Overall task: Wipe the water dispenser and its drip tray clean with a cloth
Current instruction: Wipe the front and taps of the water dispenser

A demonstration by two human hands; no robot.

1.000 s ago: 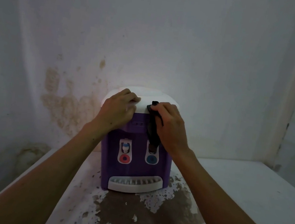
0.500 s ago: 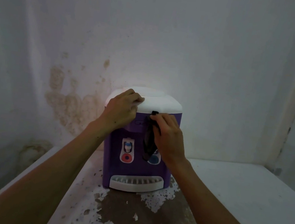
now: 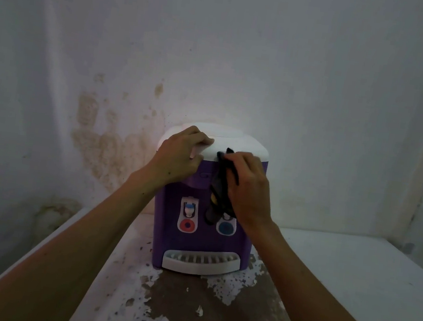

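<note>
Nearest me the counter (image 3: 349, 284) is white, with a big patch of peeled, brown surface right in front of the dispenser (image 3: 200, 244). I'd keep my forearms off that flaking patch so grit doesn't ride up onto the cloth.

Next comes the tray (image 3: 201, 262), the white slatted piece at the dispenser's foot. It looks untouched by my hands now; I judge it comes last, and the slots will want a folded edge of cloth pushed along them, not a flat swipe.

Above it sit the two taps, the red one (image 3: 188, 215) on the left in full view, the blue one (image 3: 225, 227) on the right half hidden by the hanging cloth.

The cloth (image 3: 219, 188) is dark and dangles down the purple front. My right hand (image 3: 248, 189) has its fingers curled round the top of it, pinching it against the seam where the white lid (image 3: 244, 145) meets the purple body. To do this well I'd bunch the loose tail into my palm so it stops dragging over the taps, then run firm, overlapping strokes along that seam.

My left hand (image 3: 179, 156) grips the lid's left front edge, fingers curled over the top and thumb underneath. That hold should stop the light dispenser sliding toward the stained far wall (image 3: 116, 143) as I press.
</note>
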